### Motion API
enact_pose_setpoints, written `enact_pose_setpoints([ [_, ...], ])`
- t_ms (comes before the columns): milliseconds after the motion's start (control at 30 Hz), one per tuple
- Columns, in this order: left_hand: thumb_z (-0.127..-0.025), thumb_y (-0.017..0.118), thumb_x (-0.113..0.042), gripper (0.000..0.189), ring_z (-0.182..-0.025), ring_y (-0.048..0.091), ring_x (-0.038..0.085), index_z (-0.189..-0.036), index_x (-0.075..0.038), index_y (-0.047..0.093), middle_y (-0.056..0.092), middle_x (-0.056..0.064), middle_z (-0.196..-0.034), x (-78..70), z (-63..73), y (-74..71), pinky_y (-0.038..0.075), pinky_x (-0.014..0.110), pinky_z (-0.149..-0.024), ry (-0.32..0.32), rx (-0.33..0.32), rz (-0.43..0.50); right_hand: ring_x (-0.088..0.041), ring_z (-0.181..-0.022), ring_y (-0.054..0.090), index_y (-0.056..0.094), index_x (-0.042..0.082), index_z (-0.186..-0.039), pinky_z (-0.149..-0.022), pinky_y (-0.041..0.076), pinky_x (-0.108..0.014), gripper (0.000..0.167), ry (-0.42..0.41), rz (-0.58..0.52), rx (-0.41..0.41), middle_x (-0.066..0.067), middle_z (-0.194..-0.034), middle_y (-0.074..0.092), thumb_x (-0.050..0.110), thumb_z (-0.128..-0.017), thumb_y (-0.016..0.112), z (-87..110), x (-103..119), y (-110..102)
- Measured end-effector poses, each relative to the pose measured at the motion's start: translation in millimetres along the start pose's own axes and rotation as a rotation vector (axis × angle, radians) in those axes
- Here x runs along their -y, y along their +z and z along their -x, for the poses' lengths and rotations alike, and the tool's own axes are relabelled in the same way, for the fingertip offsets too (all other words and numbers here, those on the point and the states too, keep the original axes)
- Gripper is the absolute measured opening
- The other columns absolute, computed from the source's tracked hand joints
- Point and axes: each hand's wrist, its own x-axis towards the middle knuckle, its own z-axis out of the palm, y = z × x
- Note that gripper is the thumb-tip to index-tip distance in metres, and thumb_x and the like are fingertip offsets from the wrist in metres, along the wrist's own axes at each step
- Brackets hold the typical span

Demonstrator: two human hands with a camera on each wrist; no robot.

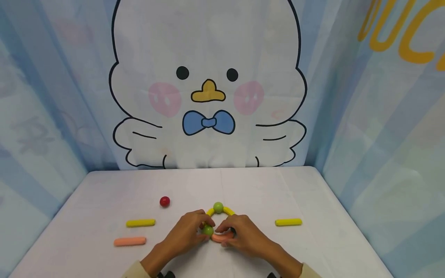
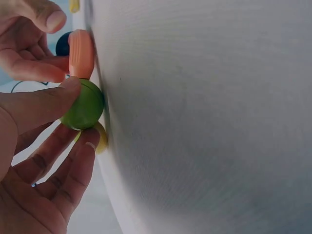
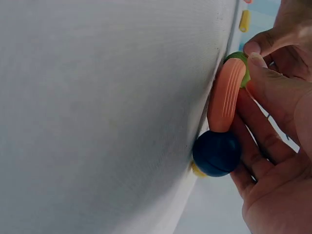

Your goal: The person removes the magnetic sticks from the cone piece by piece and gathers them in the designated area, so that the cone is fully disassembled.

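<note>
In the head view a ring of balls and curved sticks lies on the table between both hands. My left hand (image 1: 189, 229) pinches a green ball (image 2: 84, 105) at the ring's near left, thumb on one side and fingers on the other. Touching that ball is an orange curved stick (image 3: 226, 95) with grooves. The right hand (image 1: 247, 235) holds this stick, its thumb near the end by the green ball. A dark blue ball (image 3: 217, 153) joins the stick's other end, mostly hidden from above. Yellow curved sticks (image 1: 228, 211) meet at another green ball (image 1: 218, 207) on the far side.
To the left lie a red ball (image 1: 165, 201), a yellow stick (image 1: 140, 223) and an orange stick (image 1: 130, 241). Another yellow stick (image 1: 288, 222) lies to the right. Behind the white table (image 1: 333, 247) hangs a printed curtain (image 1: 208, 150), with more cloth at both sides.
</note>
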Motion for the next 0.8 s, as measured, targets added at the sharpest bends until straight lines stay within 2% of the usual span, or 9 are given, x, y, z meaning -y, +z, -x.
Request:
enact_pose_setpoints([
  [200,-0.08,0.092,-0.006,0.032,-0.085,0.061,0.004,-0.107,-0.018,0.079,0.069,-0.011,-0.097,1.3,1.2,1.2,0.054,0.023,-0.078,-0.004,-0.016,0.01,0.003,-0.1,0.068,0.081,0.023,-0.106,-0.092,0.056,-0.025,0.027,-0.001,0.044,0.023,0.018,-0.099,0.078,0.013,-0.083,0.091,-7.4,2,4],
  [400,-0.081,0.092,-0.008,0.032,-0.087,0.061,0.005,-0.108,-0.019,0.079,0.068,-0.011,-0.099,1.4,0.8,2.0,0.055,0.025,-0.081,-0.018,-0.001,0.003,0.004,-0.095,0.067,0.081,0.023,-0.101,-0.091,0.056,-0.026,0.023,0.0,0.065,0.03,0.019,-0.093,0.076,0.007,-0.086,0.087,-11.7,1,5],
  [667,-0.08,0.092,-0.008,0.031,-0.085,0.059,0.004,-0.107,-0.017,0.079,0.068,-0.01,-0.098,1.8,1.9,4.2,0.052,0.025,-0.079,0.009,-0.019,-0.006,0.005,-0.095,0.065,0.081,0.024,-0.102,-0.091,0.055,-0.025,0.023,-0.015,0.078,0.061,0.019,-0.095,0.075,0.009,-0.085,0.088,-12.0,0,1],
  [800,-0.081,0.092,-0.009,0.031,-0.084,0.058,0.004,-0.108,-0.016,0.079,0.067,-0.01,-0.097,1.1,2.5,4.3,0.051,0.025,-0.078,0.002,-0.016,-0.019,0.004,-0.096,0.065,0.081,0.025,-0.101,-0.092,0.055,-0.025,0.024,-0.006,0.068,0.089,0.019,-0.097,0.075,0.008,-0.085,0.088,-11.6,-1,-1],
])
